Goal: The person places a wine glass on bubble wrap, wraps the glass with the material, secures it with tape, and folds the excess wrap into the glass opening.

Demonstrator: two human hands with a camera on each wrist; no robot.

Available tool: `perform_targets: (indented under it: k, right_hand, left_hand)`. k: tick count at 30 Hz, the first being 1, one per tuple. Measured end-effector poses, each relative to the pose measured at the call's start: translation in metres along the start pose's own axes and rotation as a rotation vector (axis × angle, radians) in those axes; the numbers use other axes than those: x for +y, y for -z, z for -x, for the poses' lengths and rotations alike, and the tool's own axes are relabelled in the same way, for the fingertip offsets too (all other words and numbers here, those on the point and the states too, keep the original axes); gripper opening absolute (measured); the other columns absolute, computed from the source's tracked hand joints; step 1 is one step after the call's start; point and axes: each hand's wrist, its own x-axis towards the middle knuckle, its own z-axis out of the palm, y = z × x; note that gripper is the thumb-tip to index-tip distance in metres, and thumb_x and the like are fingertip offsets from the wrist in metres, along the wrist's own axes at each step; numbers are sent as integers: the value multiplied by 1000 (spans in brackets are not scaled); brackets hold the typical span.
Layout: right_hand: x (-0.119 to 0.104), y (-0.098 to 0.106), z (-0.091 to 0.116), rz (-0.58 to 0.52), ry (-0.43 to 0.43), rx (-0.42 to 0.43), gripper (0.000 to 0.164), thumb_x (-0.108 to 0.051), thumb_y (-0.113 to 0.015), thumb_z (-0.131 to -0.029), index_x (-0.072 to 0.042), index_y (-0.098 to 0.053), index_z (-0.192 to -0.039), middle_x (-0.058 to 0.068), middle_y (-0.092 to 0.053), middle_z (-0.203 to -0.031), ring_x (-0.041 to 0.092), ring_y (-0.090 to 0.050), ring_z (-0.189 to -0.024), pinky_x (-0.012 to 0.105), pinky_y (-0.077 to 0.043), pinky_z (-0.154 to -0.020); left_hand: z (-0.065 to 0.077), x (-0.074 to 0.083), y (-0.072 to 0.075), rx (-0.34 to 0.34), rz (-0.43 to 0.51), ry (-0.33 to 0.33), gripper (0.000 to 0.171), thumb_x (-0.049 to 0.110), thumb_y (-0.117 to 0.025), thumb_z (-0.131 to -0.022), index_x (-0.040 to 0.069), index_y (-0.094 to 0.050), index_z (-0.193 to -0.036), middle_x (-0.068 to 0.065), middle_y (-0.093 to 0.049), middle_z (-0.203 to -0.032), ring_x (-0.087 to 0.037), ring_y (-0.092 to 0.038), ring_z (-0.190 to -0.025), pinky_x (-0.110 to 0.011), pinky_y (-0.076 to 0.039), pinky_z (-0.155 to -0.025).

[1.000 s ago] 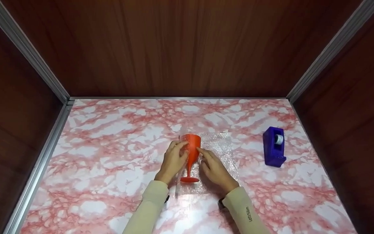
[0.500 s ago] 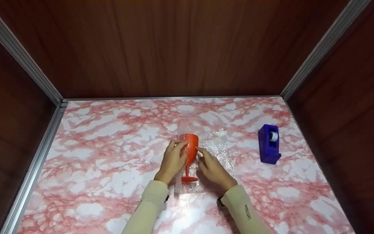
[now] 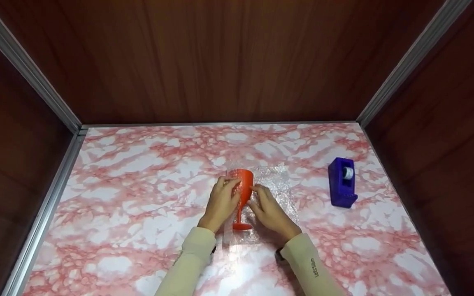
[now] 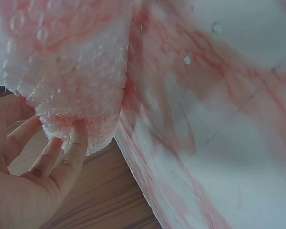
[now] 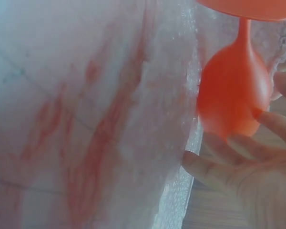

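An orange plastic goblet (image 3: 246, 193) lies on its side on a clear bubble wrap sheet (image 3: 280, 185), its foot toward the person. The left hand (image 3: 220, 201) grips the left edge of the bubble wrap, folded up against the goblet's bowl. Its fingers (image 4: 74, 148) press into the bubbly surface in the left wrist view. The right hand (image 3: 272, 211) is at the bowl's right side. In the right wrist view, its loosely extended fingers (image 5: 271, 125) touch the orange bowl (image 5: 233, 95), and one fingertip reaches over the bubble wrap.
A purple tape dispenser (image 3: 341, 185) with a roll of clear tape stands to the right on the red-and-white marbled table (image 3: 138, 185). Dark wood-look panels (image 3: 220, 61) with metal edge rails enclose the back and sides.
The head view has shifted slightly. The left hand has edged a little right with the wrap and goblet, and the right thumb has moved in closer to the goblet.
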Motion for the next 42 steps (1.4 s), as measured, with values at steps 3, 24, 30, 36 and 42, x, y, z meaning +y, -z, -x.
perform_targets:
  k: [3, 24, 30, 36, 42]
  right_hand:
    - [-2, 0, 1, 15, 23, 14, 47, -14, -61, -101, 4, -45, -140, 24, -44, -143, 37, -44, -133, 49, -35, -110]
    - [-3, 3, 5, 42, -20, -60, 57, -33, -54, -104, -24, -35, -157, 22, -37, -150, 33, -59, -115, 47, -49, -96]
    - [-1, 3, 3, 36, -3, -56, 56, -32, -53, -105, -20, -35, -157, 19, -40, -148, 31, -57, -117, 46, -48, -96]
    - [0, 3, 3, 32, 9, -62, 57, -30, -52, -105, -15, -33, -157, 15, -41, -150, 26, -57, -106, 46, -47, -95]
    - [1, 4, 2, 2, -34, -80, 58, -29, -53, -105, -15, -30, -157, 10, -45, -147, 21, -59, -99, 42, -48, -92]
  left_hand:
    - [0, 0, 0, 1, -3, -8, 37, 4, -73, -86, 2, -70, -123, -16, -59, -116, -36, -61, -102, -47, -49, -91]
    - [1, 5, -5, -6, -45, -6, 38, 8, -72, -88, 6, -69, -126, -14, -58, -117, -34, -60, -97, -45, -52, -84]
    - [1, 4, -5, 17, -8, -9, 36, 6, -66, -90, 2, -68, -126, -15, -61, -118, -35, -61, -99, -46, -51, -87]
    - [3, 2, -7, 51, 33, 5, 30, 2, -62, -91, -2, -68, -121, -15, -62, -122, -34, -60, -105, -44, -48, -92]
    - [5, 0, -7, 45, 48, 21, 34, 4, -67, -89, 4, -70, -123, -21, -56, -129, -39, -56, -113, -48, -46, -96]
